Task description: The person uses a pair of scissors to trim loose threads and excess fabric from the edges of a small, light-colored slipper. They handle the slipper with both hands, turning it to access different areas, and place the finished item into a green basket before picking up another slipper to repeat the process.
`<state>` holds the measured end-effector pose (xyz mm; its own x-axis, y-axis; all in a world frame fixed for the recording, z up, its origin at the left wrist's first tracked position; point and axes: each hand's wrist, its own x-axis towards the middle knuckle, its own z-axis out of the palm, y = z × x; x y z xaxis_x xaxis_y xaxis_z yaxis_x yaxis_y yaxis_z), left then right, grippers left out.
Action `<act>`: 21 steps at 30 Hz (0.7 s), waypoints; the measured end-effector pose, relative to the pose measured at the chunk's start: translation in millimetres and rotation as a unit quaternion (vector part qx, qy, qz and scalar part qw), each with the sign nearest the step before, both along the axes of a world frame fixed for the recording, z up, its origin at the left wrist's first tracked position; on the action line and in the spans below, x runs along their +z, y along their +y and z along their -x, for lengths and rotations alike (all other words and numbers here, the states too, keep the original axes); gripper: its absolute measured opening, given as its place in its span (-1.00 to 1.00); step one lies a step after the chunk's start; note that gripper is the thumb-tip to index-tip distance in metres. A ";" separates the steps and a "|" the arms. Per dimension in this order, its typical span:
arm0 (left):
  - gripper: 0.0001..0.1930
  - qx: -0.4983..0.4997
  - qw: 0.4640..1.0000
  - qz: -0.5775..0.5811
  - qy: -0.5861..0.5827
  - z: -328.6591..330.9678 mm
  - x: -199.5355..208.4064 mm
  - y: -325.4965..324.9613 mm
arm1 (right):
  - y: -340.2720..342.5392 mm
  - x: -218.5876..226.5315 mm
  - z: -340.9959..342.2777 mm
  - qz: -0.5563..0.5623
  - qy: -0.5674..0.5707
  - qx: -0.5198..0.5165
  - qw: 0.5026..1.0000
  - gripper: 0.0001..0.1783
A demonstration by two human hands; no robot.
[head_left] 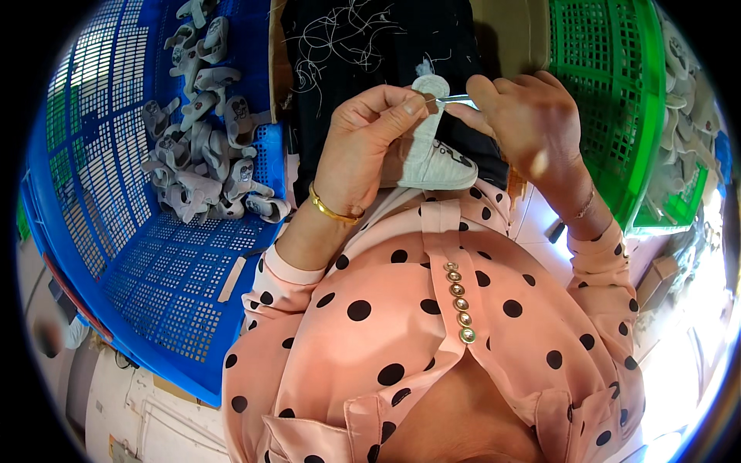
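Tool tip and pinched thread meet over the shoe's far end

The shoe (444, 174) lies near the person's waist, at the edge of the black cloth (444, 23). Its long part runs away from the body, and its broader end, bearing a dark figure, turns to the right. A pale tuft (424, 68) sticks out at the far end.

Left of that far end, the left hand (372, 123) has thumb and forefinger pressed together over the shoe's edge, seemingly on a fine thread (431, 101); whether they also grasp the shoe's fabric, I cannot tell. Right of it, the right hand (532, 116) is clenched around a slim, shiny tool (457, 99), its tip pointing left across the shoe, just beside the left fingertips. That small gap is what counts: the left hand is the nearer to the shoe, overlapping it, while the right reaches it only through the tool.

Beyond the shoe lie thread scraps (309, 76); left of it stands a blue crate (177, 282) with more shoes (201, 147), right of it a green crate (617, 92).
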<state>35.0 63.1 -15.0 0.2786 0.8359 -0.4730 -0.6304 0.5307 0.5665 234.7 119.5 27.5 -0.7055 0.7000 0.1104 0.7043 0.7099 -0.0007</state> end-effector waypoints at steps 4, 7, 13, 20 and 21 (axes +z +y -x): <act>-0.90 0.017 1.000 0.017 0.020 4.0 -2.8 -1.9 | -4.1 -7.6 -9.1 0.143 0.102 -0.115 0.978 -0.59; -0.90 0.010 0.999 0.023 0.030 5.4 -3.2 -1.6 | -0.6 -22.1 -14.5 0.324 0.295 -0.152 0.886 -0.60; -0.86 -0.023 0.992 -0.052 0.109 9.5 -2.8 -0.2 | 3.4 -24.4 9.7 0.521 0.373 -0.225 0.734 -0.69; -0.62 -0.022 0.954 -0.151 0.259 2.3 0.0 1.5 | 1.5 -33.7 7.2 0.572 0.389 -0.226 0.686 -0.67; -0.69 -0.043 0.956 -0.137 0.255 0.0 2.4 1.1 | 0.2 -32.4 8.2 0.565 0.380 -0.227 0.696 -0.67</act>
